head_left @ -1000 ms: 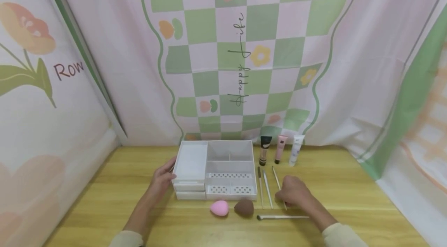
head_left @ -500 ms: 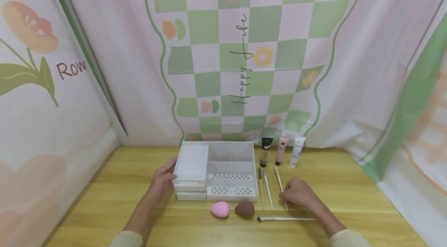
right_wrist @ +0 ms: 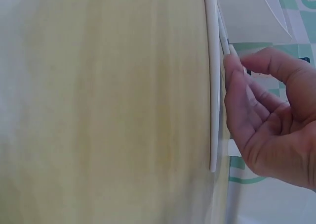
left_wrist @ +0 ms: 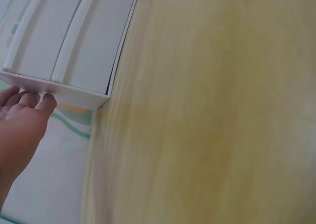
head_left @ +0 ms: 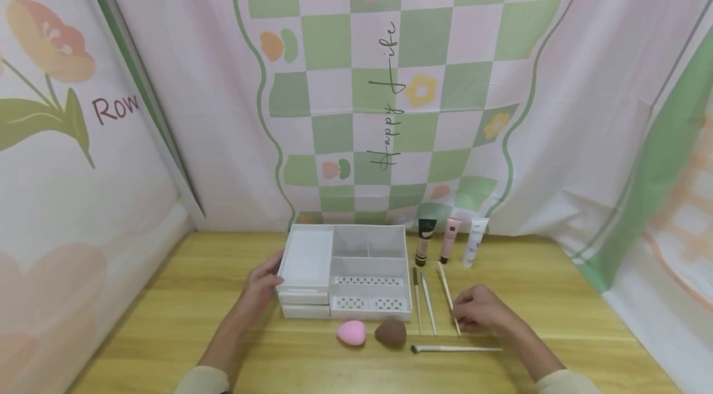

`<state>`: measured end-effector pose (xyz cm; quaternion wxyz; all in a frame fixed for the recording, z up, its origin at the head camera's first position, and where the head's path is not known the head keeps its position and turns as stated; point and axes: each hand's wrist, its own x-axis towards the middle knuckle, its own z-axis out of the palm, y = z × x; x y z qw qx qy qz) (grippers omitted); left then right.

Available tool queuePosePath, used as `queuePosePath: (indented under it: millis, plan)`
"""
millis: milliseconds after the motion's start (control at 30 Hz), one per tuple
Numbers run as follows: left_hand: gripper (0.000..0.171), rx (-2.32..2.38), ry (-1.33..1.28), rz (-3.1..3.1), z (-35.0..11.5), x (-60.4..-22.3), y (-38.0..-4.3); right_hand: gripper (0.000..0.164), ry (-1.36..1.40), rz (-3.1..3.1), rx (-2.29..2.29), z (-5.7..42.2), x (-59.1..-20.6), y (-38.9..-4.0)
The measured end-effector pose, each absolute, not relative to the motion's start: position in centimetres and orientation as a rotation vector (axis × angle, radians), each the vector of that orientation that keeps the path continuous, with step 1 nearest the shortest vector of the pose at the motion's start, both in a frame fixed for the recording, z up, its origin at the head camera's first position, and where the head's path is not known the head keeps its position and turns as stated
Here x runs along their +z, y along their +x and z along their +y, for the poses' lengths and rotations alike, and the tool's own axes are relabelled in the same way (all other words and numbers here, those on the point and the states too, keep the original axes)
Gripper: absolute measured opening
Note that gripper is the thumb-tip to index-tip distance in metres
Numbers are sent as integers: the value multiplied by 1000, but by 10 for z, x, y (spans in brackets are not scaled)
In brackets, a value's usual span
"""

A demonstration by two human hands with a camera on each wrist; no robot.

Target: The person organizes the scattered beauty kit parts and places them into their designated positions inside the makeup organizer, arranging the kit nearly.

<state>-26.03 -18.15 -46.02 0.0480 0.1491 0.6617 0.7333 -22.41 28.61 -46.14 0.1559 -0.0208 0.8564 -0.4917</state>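
Observation:
A white makeup organizer (head_left: 367,267) with open compartments on the right and drawers at lower left stands on the table. My left hand (head_left: 263,286) rests its fingers against the organizer's left side; the left wrist view shows those fingertips at the side wall by the drawer fronts (left_wrist: 96,41). My right hand (head_left: 480,308) pinches a thin pale makeup brush (head_left: 445,282) between thumb and fingertips, near its lower half. It lies slanted, close over the tabletop. Two more makeup brushes, a dark-tipped one (head_left: 416,301) and a white one (head_left: 428,304), lie between it and the organizer.
A makeup brush (head_left: 457,349) lies crosswise in front. A pink makeup sponge (head_left: 352,333) and a brown one (head_left: 392,333) sit before the organizer. Behind the brushes stand a black-capped tube (head_left: 424,242), a pink tube (head_left: 450,239) and a white tube (head_left: 475,242). A patterned curtain (head_left: 373,128) hangs behind.
My right hand has shifted a little right, and the brush at its fingertips has shifted slightly, showing more of its length. My left hand stays at the organizer's side.

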Motion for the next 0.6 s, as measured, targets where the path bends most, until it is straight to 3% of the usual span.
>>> queuePosePath:
  millis: [600]
  plan:
    - [71,2249,449,2004,-180,-460,-261,42,-244,2171,-1642,288,-448,-227]
